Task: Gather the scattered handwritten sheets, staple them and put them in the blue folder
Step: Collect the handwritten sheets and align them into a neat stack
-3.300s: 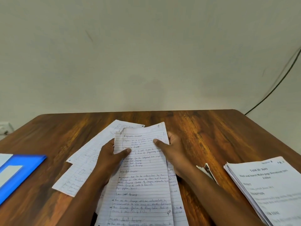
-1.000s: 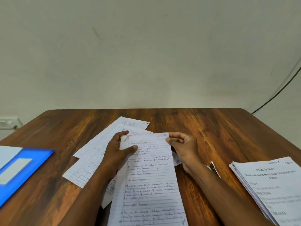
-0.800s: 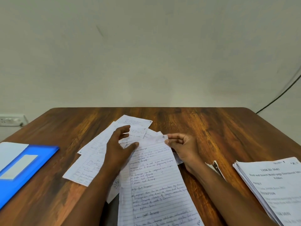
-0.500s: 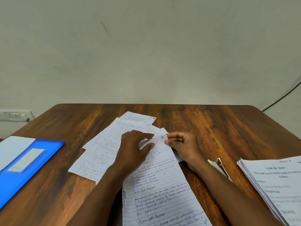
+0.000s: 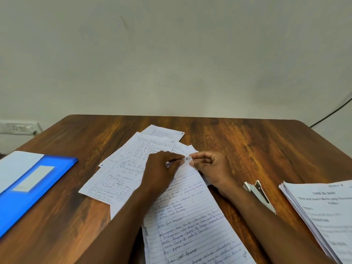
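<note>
A stack of lined handwritten sheets [image 5: 192, 221] lies in front of me, running toward the near edge. My right hand [image 5: 213, 168] pinches its top right corner between thumb and fingers. My left hand [image 5: 162, 172] lies on the top of the same stack, fingers reaching to that corner. More handwritten sheets [image 5: 123, 168] lie fanned out to the left and behind. The blue folder [image 5: 28, 191] sits shut at the left edge of the table. A stapler [image 5: 261, 195] lies just right of my right forearm.
A thick pile of printed pages [image 5: 323, 216] sits at the right edge of the wooden table [image 5: 257, 145]. A white sheet [image 5: 17, 164] lies under the folder's far side. A wall socket [image 5: 17, 127] and a dark cable [image 5: 331, 113] are by the wall.
My left hand slid right from the stack's left edge across its top to the corner my right hand pinches. The view shifted, so everything sits further right in the frame.
</note>
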`<state>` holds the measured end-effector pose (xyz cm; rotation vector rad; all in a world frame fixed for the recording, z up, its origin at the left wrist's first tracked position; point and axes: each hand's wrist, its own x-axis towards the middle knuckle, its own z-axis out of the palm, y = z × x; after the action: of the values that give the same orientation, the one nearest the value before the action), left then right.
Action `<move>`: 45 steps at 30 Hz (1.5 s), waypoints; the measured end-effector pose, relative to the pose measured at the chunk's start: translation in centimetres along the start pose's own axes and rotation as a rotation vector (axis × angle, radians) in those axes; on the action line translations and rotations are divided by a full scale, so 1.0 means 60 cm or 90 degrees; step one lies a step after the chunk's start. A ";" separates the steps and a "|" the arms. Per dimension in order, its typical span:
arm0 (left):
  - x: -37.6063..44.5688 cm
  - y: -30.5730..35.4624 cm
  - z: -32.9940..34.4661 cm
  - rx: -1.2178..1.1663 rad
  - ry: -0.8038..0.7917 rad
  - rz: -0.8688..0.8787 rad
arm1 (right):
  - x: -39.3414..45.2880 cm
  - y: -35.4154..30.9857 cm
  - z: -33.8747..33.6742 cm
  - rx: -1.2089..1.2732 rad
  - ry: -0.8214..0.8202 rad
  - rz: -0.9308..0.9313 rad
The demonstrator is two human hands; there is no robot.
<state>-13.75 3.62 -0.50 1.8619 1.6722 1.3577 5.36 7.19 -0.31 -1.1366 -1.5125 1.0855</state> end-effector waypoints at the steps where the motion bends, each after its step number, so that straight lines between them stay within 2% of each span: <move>1: 0.000 -0.001 0.000 -0.004 -0.002 -0.003 | 0.000 0.001 0.000 -0.008 0.001 -0.003; 8: 0.003 -0.007 0.000 -0.022 -0.021 -0.026 | -0.002 0.003 0.003 -0.026 0.011 -0.016; 12: 0.006 -0.006 -0.015 -0.031 -0.036 -0.042 | -0.001 0.002 0.003 -0.004 0.063 -0.035; 17: 0.017 -0.020 -0.051 -0.052 -0.067 -0.084 | 0.002 -0.002 -0.003 -0.149 0.105 -0.076; 23: 0.023 -0.053 -0.094 -0.049 -0.068 -0.117 | 0.030 -0.015 0.001 -0.243 0.105 -0.010; 30: 0.029 -0.080 -0.102 -0.033 -0.090 -0.135 | 0.045 -0.013 0.026 -0.486 0.112 0.125; 34: 0.031 -0.084 -0.094 -0.026 -0.096 -0.132 | 0.044 -0.018 0.027 -0.471 0.116 0.174; 39: 0.034 -0.089 -0.090 -0.053 -0.096 -0.150 | 0.045 -0.019 0.015 -0.379 0.109 0.165; 45: 0.035 -0.087 -0.084 -0.081 -0.116 -0.177 | 0.058 -0.006 0.016 -0.323 0.151 0.163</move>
<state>-21.17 5.17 -0.84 1.5632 1.6384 1.1185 3.84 10.42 0.44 -1.7813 -1.5203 0.7055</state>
